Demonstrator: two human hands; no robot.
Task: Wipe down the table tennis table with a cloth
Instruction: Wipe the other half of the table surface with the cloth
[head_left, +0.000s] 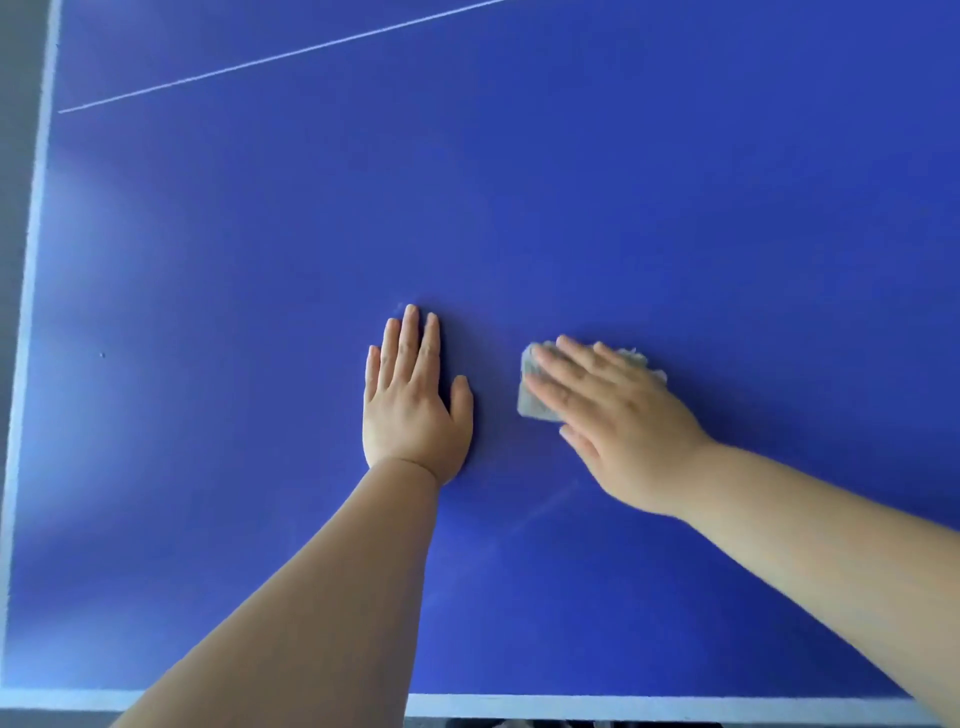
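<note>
1. While our left hand (410, 400) lies flat on the matte blue table tennis table (249, 249), fingers straight and close together with the thumb out, it holds nothing. We judge it is planted there to brace our lean over the surface.
2. Our right hand (613, 421) presses palm-down, fingers straight and slightly spread, on a small crumpled grey cloth (531, 400). Nothing is pinched, and we think that flat press suits wiping rather than carrying.
3. The cloth lies under the right fingers. One grey corner shows past the fingertips toward the left hand, and a frayed bit peeks out on the far side.
4. The cloth sits just beside the left thumb without touching it, so the two hands are near each other but apart.
5. Both hands rest between the white band along the near edge (623, 706) and the thin white centre line (285, 52), well apart from the white band on the left edge (31, 260).
6. The right hand looks slightly blurred, so we cannot tell its finer finger contact.
</note>
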